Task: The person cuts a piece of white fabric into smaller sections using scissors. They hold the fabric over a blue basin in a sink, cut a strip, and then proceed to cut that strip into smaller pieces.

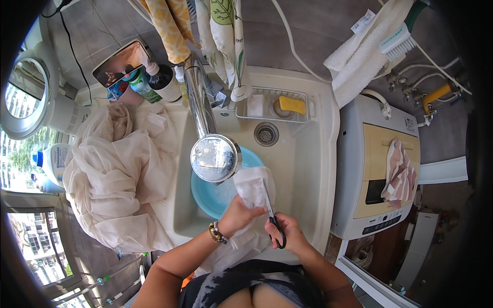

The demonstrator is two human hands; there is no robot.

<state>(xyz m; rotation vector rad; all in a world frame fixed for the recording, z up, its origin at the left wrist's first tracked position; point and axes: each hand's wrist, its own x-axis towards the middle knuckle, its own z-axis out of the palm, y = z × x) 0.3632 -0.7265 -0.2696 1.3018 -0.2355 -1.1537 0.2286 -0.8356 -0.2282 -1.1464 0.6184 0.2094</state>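
Over the sink, my left hand (240, 217) pinches a piece of sheer white fabric (252, 184), whose edge has a thicker white band. My right hand (290, 233) grips black-handled scissors (274, 219) by their finger loops. Their long metal blades lie along the cloth, pointing away from me. More of the pale fabric runs down from my left hand over the sink's front edge towards my body. Just beyond my hands, a light blue basin (204, 198) stands in the sink, with what looks like water in it. The faucet head and the cloth hide part of the basin.
A chrome faucet (215, 158) reaches over the cream sink (308, 184). Heaped sheer fabric (119, 181) covers the left counter. Behind stand bottles (163, 81) and a propped phone (121, 63). A wire rack (271, 119) holds a yellow sponge (292, 104). At right is a washing machine (385, 161).
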